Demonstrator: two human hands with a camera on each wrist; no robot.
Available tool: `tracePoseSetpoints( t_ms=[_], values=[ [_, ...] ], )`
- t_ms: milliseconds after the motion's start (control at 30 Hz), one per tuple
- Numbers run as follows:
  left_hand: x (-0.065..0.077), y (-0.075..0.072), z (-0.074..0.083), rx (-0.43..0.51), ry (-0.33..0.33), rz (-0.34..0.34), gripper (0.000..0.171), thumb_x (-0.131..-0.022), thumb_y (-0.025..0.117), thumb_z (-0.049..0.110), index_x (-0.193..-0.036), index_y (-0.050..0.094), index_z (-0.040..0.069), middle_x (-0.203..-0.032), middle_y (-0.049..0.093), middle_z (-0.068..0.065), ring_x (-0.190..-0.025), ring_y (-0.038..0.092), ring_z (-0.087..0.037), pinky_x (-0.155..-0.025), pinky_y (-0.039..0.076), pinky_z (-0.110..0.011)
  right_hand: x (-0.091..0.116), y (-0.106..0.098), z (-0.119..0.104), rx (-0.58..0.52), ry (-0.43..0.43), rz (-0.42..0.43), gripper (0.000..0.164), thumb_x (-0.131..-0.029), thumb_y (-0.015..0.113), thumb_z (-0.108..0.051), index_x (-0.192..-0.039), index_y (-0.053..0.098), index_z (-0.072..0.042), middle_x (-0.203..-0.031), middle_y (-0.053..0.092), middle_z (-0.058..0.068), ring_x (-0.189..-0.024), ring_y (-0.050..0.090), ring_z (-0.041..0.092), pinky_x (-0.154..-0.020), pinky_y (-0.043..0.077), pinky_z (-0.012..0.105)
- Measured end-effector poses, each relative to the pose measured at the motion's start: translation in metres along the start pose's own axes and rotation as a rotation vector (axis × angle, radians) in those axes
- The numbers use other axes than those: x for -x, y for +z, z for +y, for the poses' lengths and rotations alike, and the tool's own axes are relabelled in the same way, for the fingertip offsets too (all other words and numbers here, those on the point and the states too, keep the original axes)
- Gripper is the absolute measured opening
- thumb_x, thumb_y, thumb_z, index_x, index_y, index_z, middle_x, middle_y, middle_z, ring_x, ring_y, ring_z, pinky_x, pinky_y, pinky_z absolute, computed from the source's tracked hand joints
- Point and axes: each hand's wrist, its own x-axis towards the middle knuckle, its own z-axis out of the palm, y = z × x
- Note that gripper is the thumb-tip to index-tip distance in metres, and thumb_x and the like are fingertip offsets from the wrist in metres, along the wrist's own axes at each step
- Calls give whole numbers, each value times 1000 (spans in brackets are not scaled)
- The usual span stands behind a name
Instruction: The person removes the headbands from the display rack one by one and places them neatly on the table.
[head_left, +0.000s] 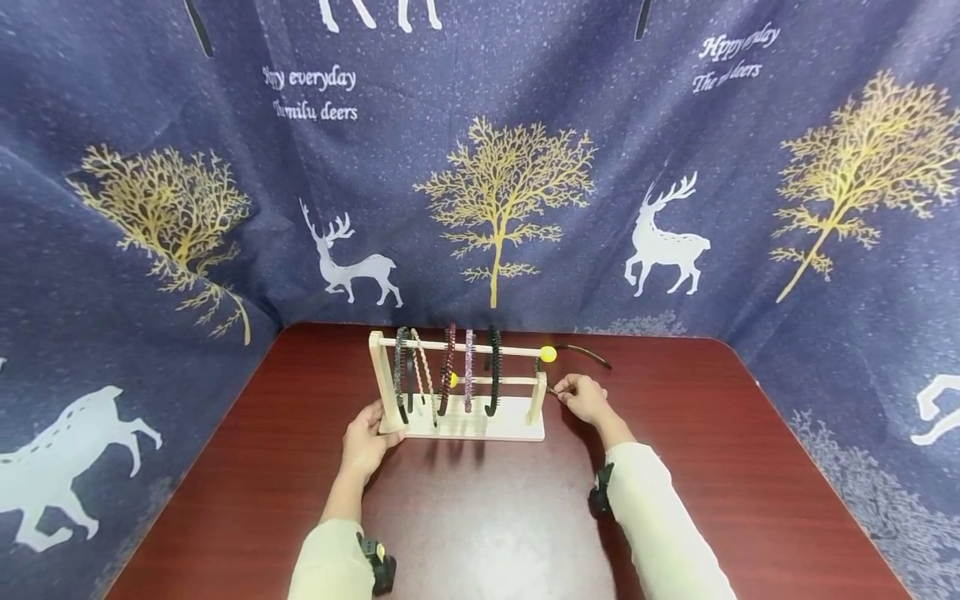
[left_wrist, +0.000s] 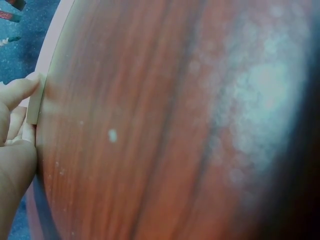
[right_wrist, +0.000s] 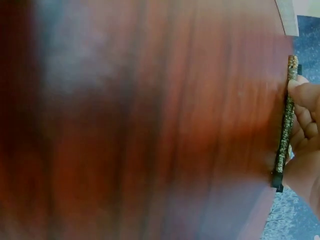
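A pale wooden headband stand [head_left: 468, 429] with two horizontal rods stands on the table. My left hand [head_left: 365, 439] grips the left end of its base, pinching the corner between thumb and fingers in the left wrist view. Beside the stand's right end, my right hand [head_left: 583, 398] pinches a black-and-gold glitter headband [right_wrist: 286, 125] with a black tip. Its far side appears to be the dark curved band [head_left: 588, 355] behind the hand, bending round near the upper rod's yellow ball [head_left: 548, 354]. The ball partly hides that bend.
Several headbands hang on the rods, including a dark red one [head_left: 447, 367], a pink-purple one [head_left: 469, 371] and a black one [head_left: 494, 371]. A reddish-brown table [head_left: 675, 417] lies underneath. Behind it hangs a blue cloth [head_left: 442, 275] printed with deer and trees.
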Motion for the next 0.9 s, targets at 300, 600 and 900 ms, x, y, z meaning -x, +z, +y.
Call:
tracePoseSetpoints(
  t_ms=[300,600,900],
  values=[
    [-1,2,-4,-3,8,10,73,-67,73,-13,-133,41,-10,-132,45,-28,-122,41,-39,-102,37,-42,18,-30,-27,-12,-55,-120,30,-86,64,-12,-114,62,0,-108,65,15,-104,57,35,-90,40,58],
    [-1,-1,0,1,0,-6,72,-69,72,-13,-133,40,-10,-133,44,-28,-124,40,-39,-102,37,-41,57,-46,-48,-185,-108,-102,42,-88,63,-14,-122,54,10,-118,57,25,-106,55,38,-90,46,49],
    [0,-2,0,-13,-15,-10,73,-70,72,-11,-135,40,-7,-134,44,-27,-124,39,-38,-102,38,-41,86,-52,-64,-306,-106,-42,42,-88,63,-11,-124,53,8,-118,58,22,-112,51,39,-96,41,51]
  ],
)
